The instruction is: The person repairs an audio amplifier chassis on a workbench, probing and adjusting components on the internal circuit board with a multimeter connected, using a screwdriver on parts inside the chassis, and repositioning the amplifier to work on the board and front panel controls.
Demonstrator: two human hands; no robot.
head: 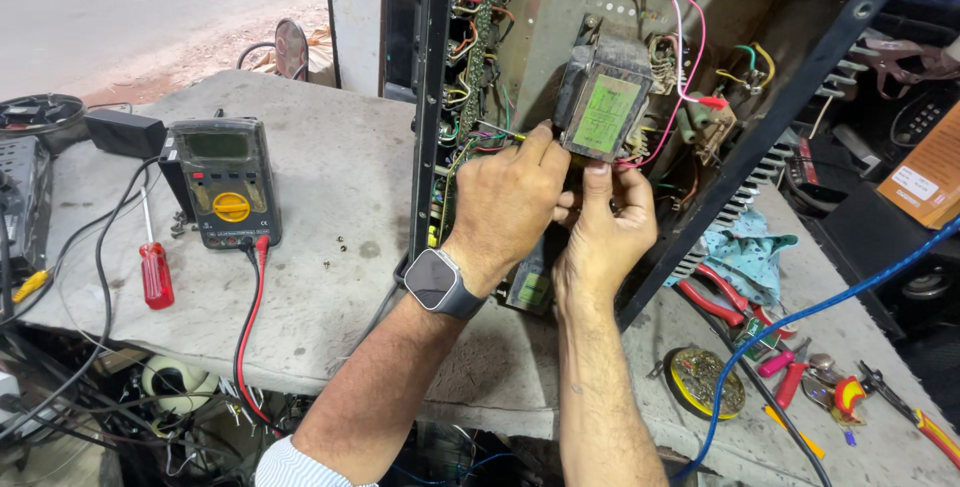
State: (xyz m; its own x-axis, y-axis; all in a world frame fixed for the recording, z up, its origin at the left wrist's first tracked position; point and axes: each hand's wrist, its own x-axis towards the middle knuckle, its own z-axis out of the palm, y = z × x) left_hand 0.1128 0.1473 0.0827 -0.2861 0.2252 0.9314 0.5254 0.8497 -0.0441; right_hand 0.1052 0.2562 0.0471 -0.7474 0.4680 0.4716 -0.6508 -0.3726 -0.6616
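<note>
An open electronics chassis (560, 7) stands upright on a grey stone workbench (330, 197), full of coloured wires and circuit boards. Inside it sits a transformer (600, 107) with a green label. My left hand (505, 202), a smartwatch on its wrist, grips a thin screwdriver with a green-yellow handle (500, 133) just left of the transformer. My right hand (610, 222) is below the transformer, thumb pressed on its lower edge, fingers curled under it. What the fingers of both hands pinch between them is hidden.
A digital multimeter (225, 182) with red and black leads stands at left, a red-handled screwdriver (155, 272) beside it. At right lie red pliers (720, 297), a blue cloth (750, 247), a solder tin (705, 382), a blue cable (800, 312) and small tools.
</note>
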